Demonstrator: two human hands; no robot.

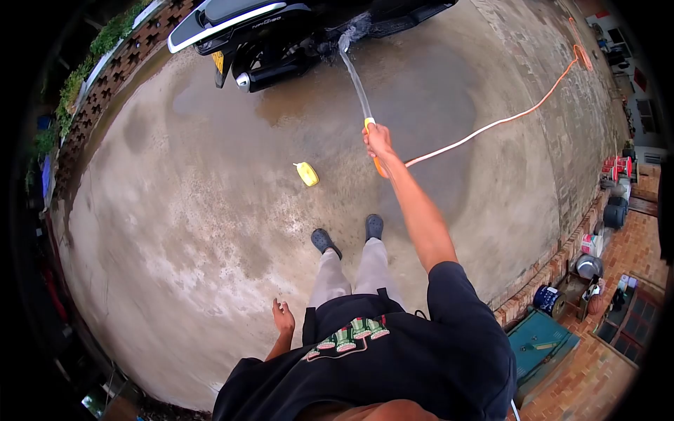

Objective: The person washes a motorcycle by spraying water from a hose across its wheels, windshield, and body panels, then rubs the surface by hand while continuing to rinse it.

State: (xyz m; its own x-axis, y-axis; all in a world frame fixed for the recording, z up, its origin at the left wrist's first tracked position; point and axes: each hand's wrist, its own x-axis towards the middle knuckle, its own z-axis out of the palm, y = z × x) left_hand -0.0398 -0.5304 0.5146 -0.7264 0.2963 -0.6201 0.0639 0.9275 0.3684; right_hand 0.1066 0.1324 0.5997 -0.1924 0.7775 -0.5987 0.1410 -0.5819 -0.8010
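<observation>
My right hand [378, 142] is wrapped round the yellow and orange nozzle [370, 123] of a hose. A stream of water [357, 84] runs from it onto the underside of a dark scooter [281, 42] at the top. From the nozzle's lower end, the pale orange hose [484, 129] leads off to the right over the ground. My left hand [283, 317] hangs low beside my body, its fingers apart and nothing in them. A yellow sponge-like block [306, 174] lies on the concrete in front of my feet.
Wet concrete [421, 91] surrounds the scooter. A perforated brick wall [116, 77] borders the left. On the right are a brick edge [540, 277], a dark blue bucket [549, 299], a metal pot [588, 266] and a green table [537, 344]. The hose lies coiled at the upper right.
</observation>
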